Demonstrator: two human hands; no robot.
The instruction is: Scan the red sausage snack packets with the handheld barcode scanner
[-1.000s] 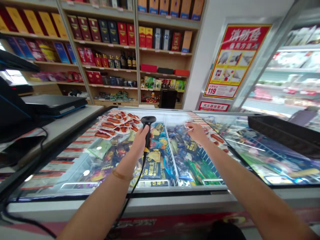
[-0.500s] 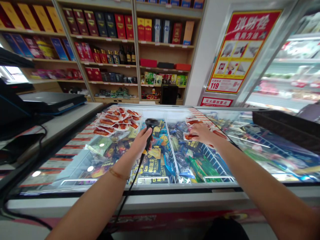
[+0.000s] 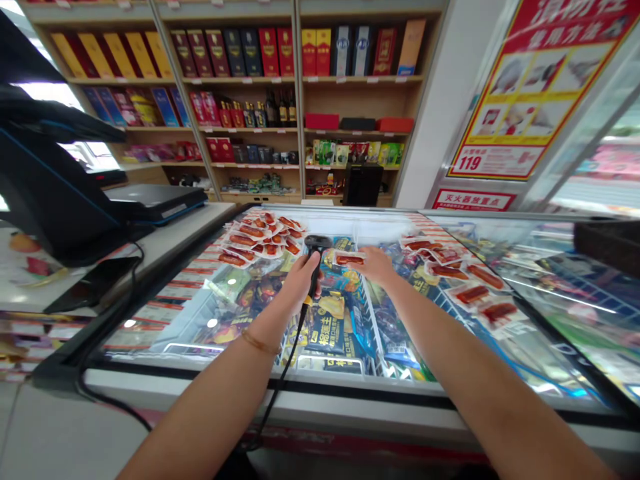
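My left hand [image 3: 300,277] grips a black corded barcode scanner [image 3: 317,248], its head raised over the open middle of a chest freezer [image 3: 350,390]. My right hand [image 3: 376,265] holds a small white sausage packet [image 3: 349,259] just to the right of the scanner head. A heap of the same red-and-white packets [image 3: 255,239] lies on the freezer's left glass lid. More such packets [image 3: 463,277] are spread on the right glass lid. Ice-cream wrappers [image 3: 330,320] fill the wire baskets below my hands.
A black till screen [image 3: 47,193] and a flat black device [image 3: 153,200] stand on the counter at left, with a dark phone [image 3: 95,283] near its edge. Wooden shelves of boxed goods [image 3: 270,80] line the back wall. A red poster [image 3: 535,87] hangs at right.
My right hand picked a packet from the right lid and carried it left, up to the scanner head. The camera view shifted right and closer.
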